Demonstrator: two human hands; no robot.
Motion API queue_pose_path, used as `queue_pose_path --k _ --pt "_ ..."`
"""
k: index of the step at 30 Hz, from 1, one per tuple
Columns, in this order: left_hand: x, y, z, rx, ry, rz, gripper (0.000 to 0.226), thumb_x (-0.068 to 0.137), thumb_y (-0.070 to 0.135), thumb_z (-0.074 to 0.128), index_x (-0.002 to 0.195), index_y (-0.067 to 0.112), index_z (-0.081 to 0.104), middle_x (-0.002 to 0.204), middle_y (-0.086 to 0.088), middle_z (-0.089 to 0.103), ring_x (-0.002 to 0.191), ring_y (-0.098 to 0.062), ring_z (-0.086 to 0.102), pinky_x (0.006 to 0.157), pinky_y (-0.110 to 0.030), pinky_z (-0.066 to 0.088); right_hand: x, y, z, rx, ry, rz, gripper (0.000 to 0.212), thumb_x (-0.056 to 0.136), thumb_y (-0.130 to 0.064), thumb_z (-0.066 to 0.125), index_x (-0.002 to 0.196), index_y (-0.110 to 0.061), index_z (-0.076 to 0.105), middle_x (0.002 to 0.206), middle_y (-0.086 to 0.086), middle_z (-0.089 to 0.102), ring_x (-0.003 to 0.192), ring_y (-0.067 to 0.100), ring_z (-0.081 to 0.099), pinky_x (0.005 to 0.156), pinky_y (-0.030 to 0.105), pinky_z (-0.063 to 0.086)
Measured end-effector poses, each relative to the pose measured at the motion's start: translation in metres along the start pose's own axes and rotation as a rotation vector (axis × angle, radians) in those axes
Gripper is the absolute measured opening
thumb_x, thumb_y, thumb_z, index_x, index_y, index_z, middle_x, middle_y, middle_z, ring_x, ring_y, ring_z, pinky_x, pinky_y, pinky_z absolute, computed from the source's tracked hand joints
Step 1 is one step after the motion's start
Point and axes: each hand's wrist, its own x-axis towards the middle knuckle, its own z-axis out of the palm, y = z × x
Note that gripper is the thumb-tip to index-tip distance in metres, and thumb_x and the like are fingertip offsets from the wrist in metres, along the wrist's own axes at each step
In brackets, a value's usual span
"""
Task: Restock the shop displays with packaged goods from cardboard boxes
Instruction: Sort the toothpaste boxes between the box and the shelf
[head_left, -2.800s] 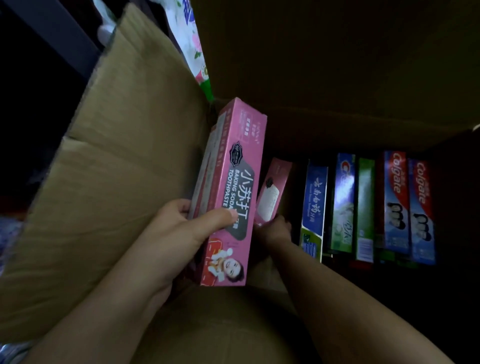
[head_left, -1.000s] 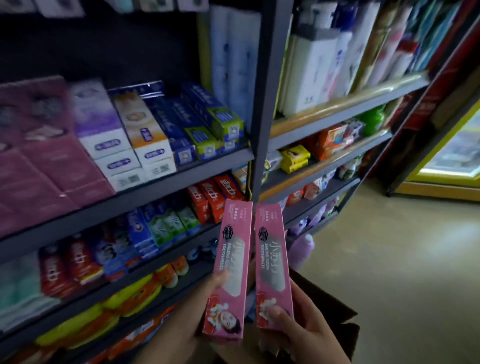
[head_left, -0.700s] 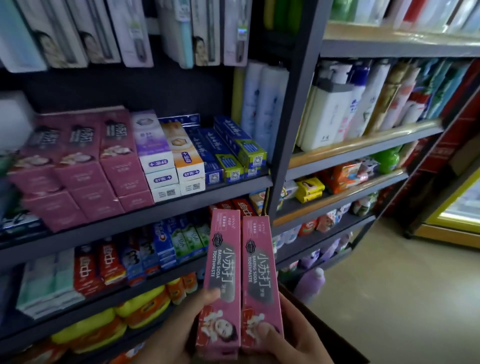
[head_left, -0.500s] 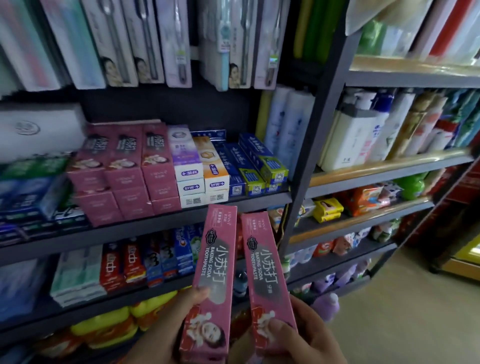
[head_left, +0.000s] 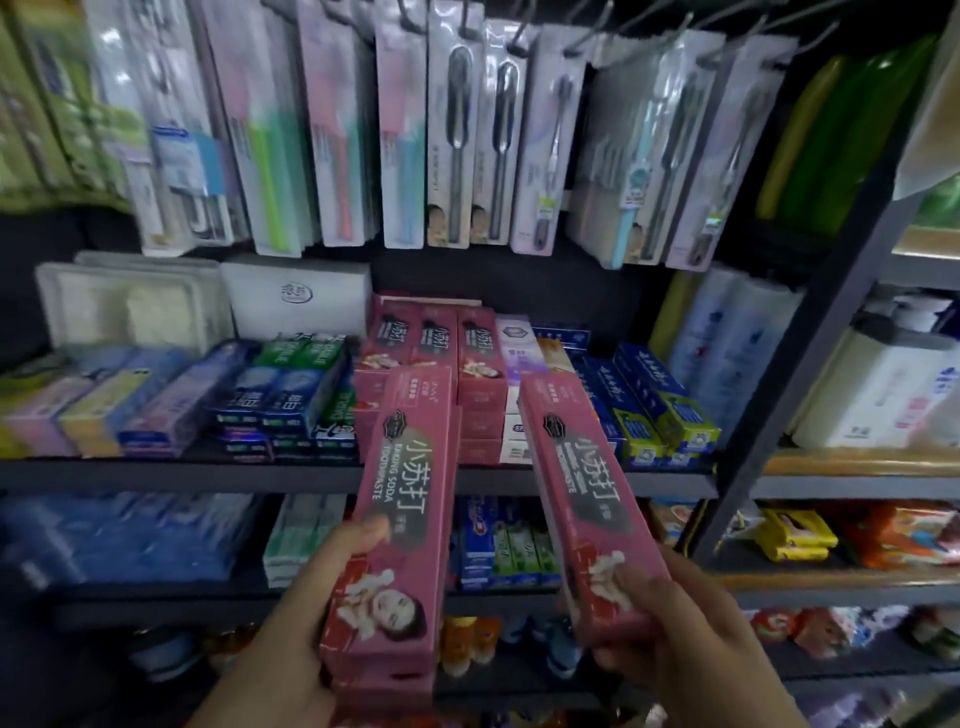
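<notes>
My left hand (head_left: 291, 623) grips a stack of pink baking soda toothpaste boxes (head_left: 400, 509) by the lower end, thumb across the top box. My right hand (head_left: 691, 639) holds another pink toothpaste box (head_left: 587, 499), tilted with its far end leaning left. Both point toward the middle shelf (head_left: 208, 467), where matching pink toothpaste boxes (head_left: 436, 338) stand stacked just beyond the held ones. The cardboard box is out of view.
Toothbrush packs (head_left: 467, 140) hang on hooks above. Blue, green and purple toothpaste boxes (head_left: 291, 389) flank the pink stack. A dark upright post (head_left: 810, 332) divides off shelves of white bottles (head_left: 883, 384) at right. Lower shelves hold more packaged goods.
The view went from the cardboard box up to the shelves. Both hands lifted the pink boxes toward the pink stack on the middle shelf, and the two held boxes moved apart.
</notes>
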Motion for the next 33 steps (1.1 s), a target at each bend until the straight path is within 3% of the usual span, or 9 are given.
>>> queue_pose_path --k 4,9,13,21,24,26,27,30,33 --pt "0.001 0.019 -0.003 -0.142 0.181 0.101 0.035 0.097 0.004 0.038 0.065 0.006 0.052 0.056 -0.012 0.053 0.061 -0.023 0.045 0.061 -0.027 0.035 0.023 -0.024 0.041 -0.121 -0.196 -0.03 0.02 0.087 -0.02 0.06 0.103 -0.009 0.063 0.082 0.009 0.075 0.074 0.024 0.072 0.051 0.021 0.054" --pt "0.004 0.042 -0.006 -0.222 0.18 0.106 0.035 0.092 0.016 0.045 0.062 0.005 0.059 0.039 -0.008 0.057 0.029 -0.014 0.055 0.027 -0.015 0.037 0.085 -0.044 0.096 -0.176 -0.188 -0.036 0.021 0.091 -0.024 0.061 0.103 -0.006 0.063 0.086 0.006 0.074 0.074 0.016 0.072 0.066 0.025 0.057" --pt "0.009 0.05 -0.006 -0.231 0.18 0.135 0.026 0.093 0.018 0.047 0.07 0.008 0.054 0.039 -0.005 0.058 0.029 -0.014 0.055 0.027 -0.015 0.037 0.129 -0.053 0.123 -0.207 -0.124 -0.028 0.018 0.089 -0.025 0.063 0.094 -0.008 0.064 0.077 0.003 0.071 0.058 0.011 0.068 0.076 0.032 0.059" --pt "0.03 0.065 -0.018 -0.155 0.156 0.127 0.026 0.096 0.013 0.041 0.074 0.003 0.05 0.064 -0.015 0.055 0.057 -0.028 0.054 0.056 -0.03 0.046 0.173 -0.056 0.129 -0.836 -0.022 -0.234 0.029 0.089 -0.049 0.049 0.099 -0.027 0.066 0.092 -0.001 0.069 0.083 0.017 0.063 0.077 0.033 0.053" --pt "0.035 0.071 -0.016 -0.199 0.189 0.178 0.029 0.091 0.022 0.056 0.069 0.005 0.05 0.04 -0.007 0.057 0.033 -0.017 0.056 0.031 -0.016 0.04 0.178 -0.053 0.129 -0.96 -0.011 -0.238 0.043 0.089 -0.055 0.043 0.113 -0.028 0.066 0.1 0.0 0.067 0.086 0.017 0.059 0.073 0.03 0.047" --pt "0.038 0.079 -0.013 -0.221 0.213 0.211 0.046 0.065 0.037 0.083 0.065 0.007 0.049 0.031 -0.003 0.051 0.022 -0.01 0.049 0.024 -0.014 0.032 0.181 -0.05 0.128 -1.021 0.0 -0.242 0.047 0.088 -0.057 0.043 0.106 -0.022 0.068 0.092 0.0 0.069 0.082 0.017 0.061 0.072 0.031 0.05" --pt "0.036 0.079 -0.013 -0.221 0.198 0.228 0.051 0.057 0.038 0.088 0.066 0.005 0.049 0.031 -0.003 0.051 0.023 -0.01 0.049 0.025 -0.015 0.033 0.184 -0.049 0.127 -1.04 0.008 -0.24 0.048 0.087 -0.057 0.043 0.103 -0.019 0.069 0.091 0.001 0.07 0.081 0.017 0.062 0.073 0.032 0.051" --pt "0.034 0.072 -0.014 -0.237 0.125 0.173 0.029 0.086 0.026 0.062 0.089 -0.002 0.059 0.049 -0.012 0.059 0.043 -0.021 0.061 0.044 -0.022 0.047 0.178 -0.048 0.125 -1.014 0.064 -0.248 0.053 0.085 -0.059 0.049 0.121 -0.022 0.06 0.113 0.001 0.065 0.09 0.019 0.061 0.08 0.034 0.052" --pt "0.025 0.059 -0.011 -0.294 0.023 0.16 0.031 0.069 0.034 0.064 0.09 0.012 0.067 0.068 -0.011 0.071 0.055 -0.023 0.068 0.065 -0.034 0.05 0.148 -0.053 0.127 -0.913 0.123 -0.398 0.051 0.084 -0.061 0.053 0.122 -0.027 0.047 0.107 0.002 0.061 0.083 0.019 0.062 0.072 0.034 0.053"
